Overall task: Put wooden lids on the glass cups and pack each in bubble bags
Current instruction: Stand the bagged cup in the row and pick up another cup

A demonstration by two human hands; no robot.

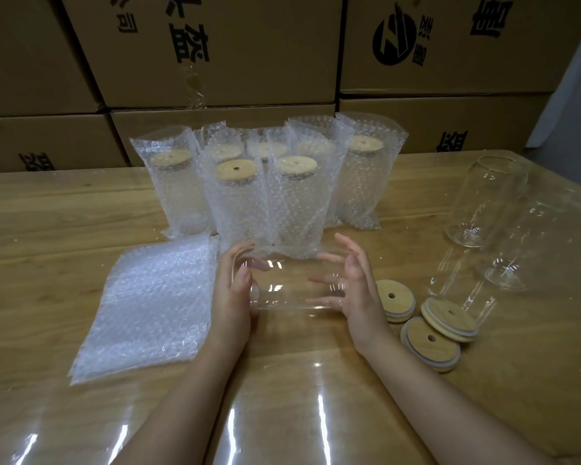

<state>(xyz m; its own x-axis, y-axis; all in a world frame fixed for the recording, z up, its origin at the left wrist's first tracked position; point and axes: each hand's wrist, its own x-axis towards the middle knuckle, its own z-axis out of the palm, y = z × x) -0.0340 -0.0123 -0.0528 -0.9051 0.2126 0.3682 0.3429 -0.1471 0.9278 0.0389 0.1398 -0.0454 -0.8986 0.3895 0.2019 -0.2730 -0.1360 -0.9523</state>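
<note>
**Head view.** A bare glass cup (289,285) is held on its side just above the counter (64,213), between the two hands. Its long axis runs left to right across the person. Which end is the mouth cannot be told with certainty through the clear glass.

The left hand (235,290) grips the left end, with the fingers curled over the top and the thumb on the near side. The right hand (354,290) is spread with the fingers straight and the palm facing the right end. It appears to steady the cup rather than clasp it.

Three wooden lids (430,344) lie to the right, the nearest just beside the right wrist, so the right hand is judged the nearer one to fetch a lid. That lid must then meet the cup's mouth square to the long axis.

A flat pile of bubble bags (148,303) lies just left of the left hand. Packed cups (235,196) stand upright behind, and loose glasses (483,203) are at far right. Cartons (215,45) are stacked at the back.
</note>
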